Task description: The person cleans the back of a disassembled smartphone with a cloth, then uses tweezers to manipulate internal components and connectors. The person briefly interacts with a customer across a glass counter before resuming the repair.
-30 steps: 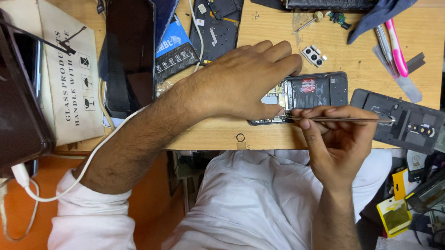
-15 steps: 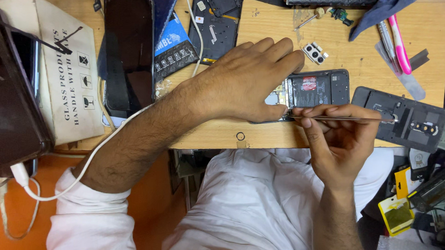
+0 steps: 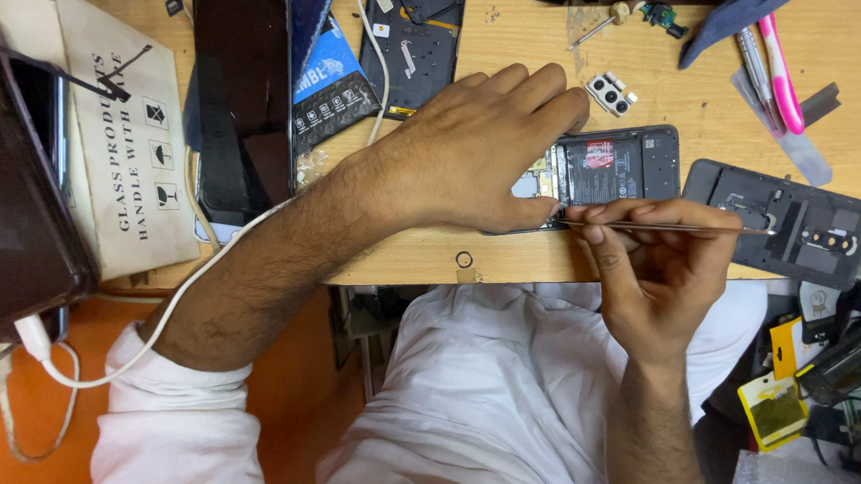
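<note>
The opened phone (image 3: 613,173) lay at the desk (image 3: 517,42) edge, light, stiff, its bared innards fragile; the left hand (image 3: 473,152) pressed flat on its frame; the right hand (image 3: 657,262) pinched thin tweezers (image 3: 683,227) mid-shaft.

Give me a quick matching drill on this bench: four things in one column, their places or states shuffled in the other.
Things:
1. opened phone
2. tweezers
3. camera module
4. pink pen

Places or states:
A. lying loose just above the phone
B. at the far right of the bench top
C. pinned flat under the left hand
D. pinched in the right hand, tip at the phone's edge

Pairs: 1-C, 2-D, 3-A, 4-B
</note>
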